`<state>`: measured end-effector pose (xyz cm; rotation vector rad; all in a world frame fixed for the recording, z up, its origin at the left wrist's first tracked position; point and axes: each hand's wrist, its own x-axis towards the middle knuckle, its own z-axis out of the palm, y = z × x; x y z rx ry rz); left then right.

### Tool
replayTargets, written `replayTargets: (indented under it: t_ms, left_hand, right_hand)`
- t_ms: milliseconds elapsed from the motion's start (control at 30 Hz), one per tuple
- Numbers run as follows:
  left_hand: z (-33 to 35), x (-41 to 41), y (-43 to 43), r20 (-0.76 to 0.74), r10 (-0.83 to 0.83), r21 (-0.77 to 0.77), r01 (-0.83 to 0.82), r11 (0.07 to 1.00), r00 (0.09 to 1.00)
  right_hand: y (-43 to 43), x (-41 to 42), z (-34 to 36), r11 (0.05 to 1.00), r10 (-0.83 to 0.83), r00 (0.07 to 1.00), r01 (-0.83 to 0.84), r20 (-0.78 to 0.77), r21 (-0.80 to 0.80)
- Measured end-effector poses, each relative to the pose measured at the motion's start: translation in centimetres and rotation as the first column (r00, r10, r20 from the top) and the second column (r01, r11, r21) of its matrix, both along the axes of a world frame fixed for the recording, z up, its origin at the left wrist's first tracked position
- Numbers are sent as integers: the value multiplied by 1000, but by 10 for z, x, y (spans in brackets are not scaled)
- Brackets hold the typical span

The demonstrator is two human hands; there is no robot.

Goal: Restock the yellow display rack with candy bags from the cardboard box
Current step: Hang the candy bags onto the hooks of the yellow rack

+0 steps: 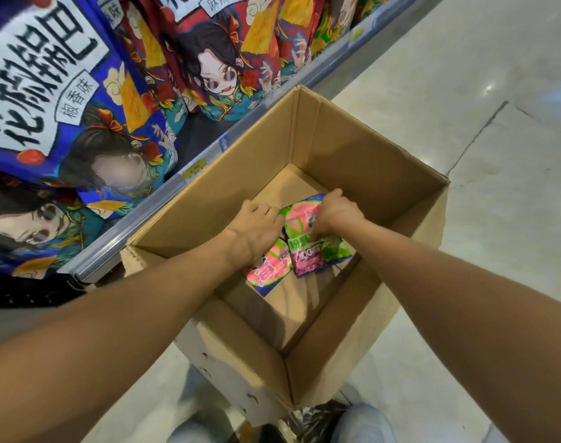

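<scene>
So the person's got both arms down inside the cardboard box [352,155], which stands open with its flaps up. There are only two candy bags in it that can be seen, both pink and green, lying on the box bottom about midway between the walls. The upper candy bag [320,251] overlaps the lower candy bag [271,271], which pokes out toward the box's near-left wall.

The right hand [335,215] is curled tight on the upper candy bag, pinching it along its far edge. The left hand [256,230] is knuckles-up with fingers tucked under at that same bag's left side. It looks like it's gripping the edge, but the fingertips are hidden, so that's not 100% sure. Its wrist covers part of the lower bag.

Just left of the box runs a grey shelf rail [145,212] with a yellow price tag [194,169], and above that sit big blue and red snack bags [81,123] with cartoon art. Pale floor [496,123] lies to the right of the box.
</scene>
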<state>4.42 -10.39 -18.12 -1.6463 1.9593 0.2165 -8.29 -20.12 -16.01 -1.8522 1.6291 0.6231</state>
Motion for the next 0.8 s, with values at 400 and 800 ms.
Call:
replayTargets:
  t_ms: [400, 800]
  left_hand:
    - [37, 19, 15, -350, 504, 166, -477, 863, 790]
    - [301, -13, 115, -728, 615, 555, -786, 271, -302]
  right_hand:
    - [-2, -13, 43, 981, -190, 898, 162, 397, 104]
    - [68, -88, 310, 851, -523, 625, 359, 579, 382]
